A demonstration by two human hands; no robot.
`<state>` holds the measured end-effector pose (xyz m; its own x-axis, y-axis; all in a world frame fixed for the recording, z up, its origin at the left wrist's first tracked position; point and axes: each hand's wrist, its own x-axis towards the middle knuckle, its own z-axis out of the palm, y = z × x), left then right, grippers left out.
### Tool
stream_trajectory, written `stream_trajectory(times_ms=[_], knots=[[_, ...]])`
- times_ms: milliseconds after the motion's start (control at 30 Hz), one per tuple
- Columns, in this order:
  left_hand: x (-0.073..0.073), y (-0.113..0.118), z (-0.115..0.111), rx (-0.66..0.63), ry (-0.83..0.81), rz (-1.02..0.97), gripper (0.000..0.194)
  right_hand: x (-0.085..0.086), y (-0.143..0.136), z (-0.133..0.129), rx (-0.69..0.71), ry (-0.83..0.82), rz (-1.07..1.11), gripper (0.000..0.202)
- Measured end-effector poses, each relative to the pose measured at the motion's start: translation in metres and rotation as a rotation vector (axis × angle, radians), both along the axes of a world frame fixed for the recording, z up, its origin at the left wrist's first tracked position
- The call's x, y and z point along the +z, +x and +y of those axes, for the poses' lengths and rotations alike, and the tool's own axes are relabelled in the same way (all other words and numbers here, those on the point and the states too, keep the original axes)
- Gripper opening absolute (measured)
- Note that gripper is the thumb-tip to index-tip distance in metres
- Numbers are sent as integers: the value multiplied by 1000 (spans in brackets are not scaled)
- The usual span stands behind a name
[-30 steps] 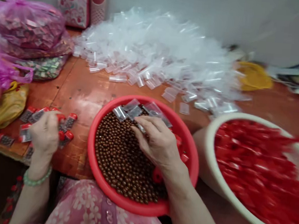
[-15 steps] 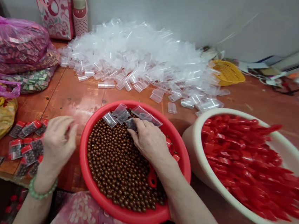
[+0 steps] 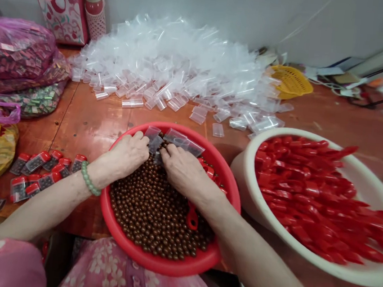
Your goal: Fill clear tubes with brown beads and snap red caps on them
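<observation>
Working over our red basin (image 3: 169, 267), clear sleeves (image 3: 176, 137) atop brown beads (image 3: 157, 212), left hand (image 3: 129, 153) by them, fingers bunched, right hand (image 3: 184, 170) too, fingers curled, can't tell if we're pinching any, swirly-print bag (image 3: 61, 2) behind.

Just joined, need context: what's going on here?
A person works at a red basin of brown beads. The left hand and right hand meet by clear sleeves near its far rim; what the fingertips grip is hidden. Red-capped, bead-filled containers lie left of the basin, a white tub of red pieces stands right, and a heap of clear sleeves lies behind.
</observation>
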<state>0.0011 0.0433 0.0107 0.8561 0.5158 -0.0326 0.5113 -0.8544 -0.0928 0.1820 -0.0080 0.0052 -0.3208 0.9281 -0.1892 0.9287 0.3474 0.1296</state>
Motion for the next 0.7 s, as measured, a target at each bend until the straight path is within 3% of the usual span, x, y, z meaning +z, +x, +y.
stream_trajectory(times_ms=[167, 300, 500, 600, 700], knots=[[16, 1, -7, -25, -92, 87, 21, 5, 3, -10, 246, 68, -128, 29], [24, 11, -22, -20, -171, 217, 22, 6, -8, -22, 376, 12, -161, 31], [0, 1, -33, -74, -415, 162, 25, 1, -13, -23, 538, -213, -6, 26], [-8, -10, -32, -62, -541, 96, 25, -2, -2, -17, 508, -394, 186, 21], [-6, -15, -28, 1, -612, 61, 25, -2, 7, -14, 331, -548, 388, 19]])
